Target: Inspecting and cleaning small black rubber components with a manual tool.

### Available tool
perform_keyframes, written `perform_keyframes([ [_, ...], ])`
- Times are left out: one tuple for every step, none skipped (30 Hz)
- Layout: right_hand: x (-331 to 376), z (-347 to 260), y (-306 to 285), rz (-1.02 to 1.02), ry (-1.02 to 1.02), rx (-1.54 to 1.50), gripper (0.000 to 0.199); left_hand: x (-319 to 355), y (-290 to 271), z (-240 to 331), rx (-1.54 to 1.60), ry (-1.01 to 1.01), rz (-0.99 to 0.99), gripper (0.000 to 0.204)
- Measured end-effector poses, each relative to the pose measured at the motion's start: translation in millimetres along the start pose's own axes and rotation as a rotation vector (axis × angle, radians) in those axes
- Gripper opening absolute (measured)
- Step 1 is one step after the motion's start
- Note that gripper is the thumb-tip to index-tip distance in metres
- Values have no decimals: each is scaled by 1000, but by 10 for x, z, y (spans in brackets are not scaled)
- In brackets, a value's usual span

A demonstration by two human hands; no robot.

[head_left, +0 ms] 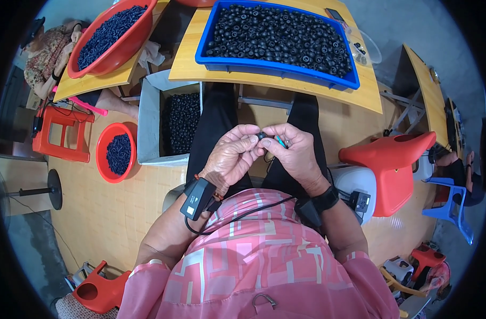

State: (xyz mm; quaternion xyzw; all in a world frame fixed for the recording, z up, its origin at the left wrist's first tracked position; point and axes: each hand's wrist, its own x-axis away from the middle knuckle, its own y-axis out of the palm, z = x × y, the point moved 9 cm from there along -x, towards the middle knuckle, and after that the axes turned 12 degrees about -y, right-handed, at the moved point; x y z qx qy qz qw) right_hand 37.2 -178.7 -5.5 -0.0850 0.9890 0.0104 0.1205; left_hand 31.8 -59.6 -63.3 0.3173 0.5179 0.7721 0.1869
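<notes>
Above my lap, my left hand (233, 153) pinches a small black round part (261, 135) between thumb and forefinger. It looks like the parts heaped in the blue tray (285, 73) on the table ahead. My right hand (296, 151) meets it from the other side, thumb and fingertips closed against the part. A thin teal stick-like tool (280, 142) lies in the right hand; its working end is hidden by the fingers. Both hands are closed, with their fingertips nearly touching.
A grey-white box (148, 125) of black parts stands left of my legs. Red basins (102, 154) hold dark strip-like pieces, on the floor and the left table. Red stools (62, 133) flank me, and a red chair (386, 170) is at right. Another person (48, 64) sits far left.
</notes>
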Motion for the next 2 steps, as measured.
perform_keyframes([
  [2, -44, 6, -29, -5, 84, 25, -1, 9, -4, -20, -3, 4, 16],
  [-3, -109, 9, -59, -12, 168, 25, -7, -9, -16, -28, -18, 7, 17],
])
